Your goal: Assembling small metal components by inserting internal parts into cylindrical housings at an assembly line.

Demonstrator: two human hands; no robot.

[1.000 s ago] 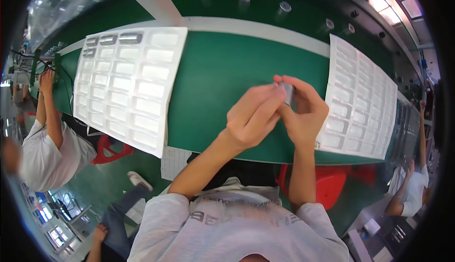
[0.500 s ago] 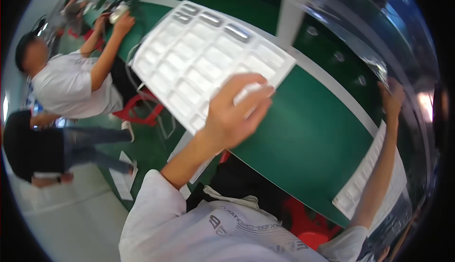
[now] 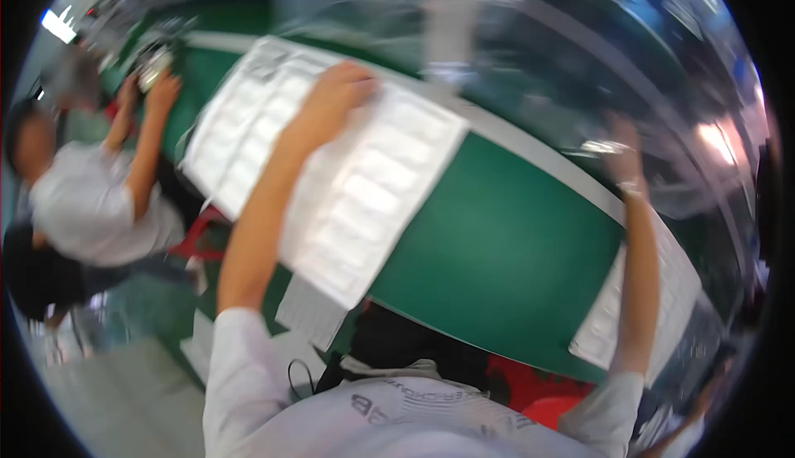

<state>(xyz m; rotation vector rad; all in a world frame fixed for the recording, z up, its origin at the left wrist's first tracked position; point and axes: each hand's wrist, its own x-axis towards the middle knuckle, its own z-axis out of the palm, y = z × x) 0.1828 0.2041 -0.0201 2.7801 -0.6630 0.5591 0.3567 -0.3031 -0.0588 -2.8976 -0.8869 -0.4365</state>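
Note:
A large white tray point(image 3: 364, 234) with rows of shallow compartments lies tilted across the green table, left of the middle. Over its far side reaches my left hand point(image 3: 331, 102), fingers bent down and close together. Whatever they hold is hidden beneath the hand, and motion blurs it. Small silvery pieces point(image 3: 263, 70) sit in compartments near the tray's far left corner. My right hand point(image 3: 623, 156) is stretched far to the right, beside a shiny patch of clear plastic film point(image 3: 530, 52). Its fingers are smeared. Under my right forearm lies a second white compartment tray point(image 3: 679, 292).
The green table point(image 3: 489, 243) runs between the trays, with a pale strip point(image 3: 530, 143) along its far side. Clear film hangs beyond it. At left, another person point(image 3: 99, 193) in a white shirt handles a pale roundish item. A red stool point(image 3: 546, 408) stands below the table.
My left hand has moved left and farther across the large tray; a white piece showed at its fingers before. My right hand appears further left. The whole view has shifted.

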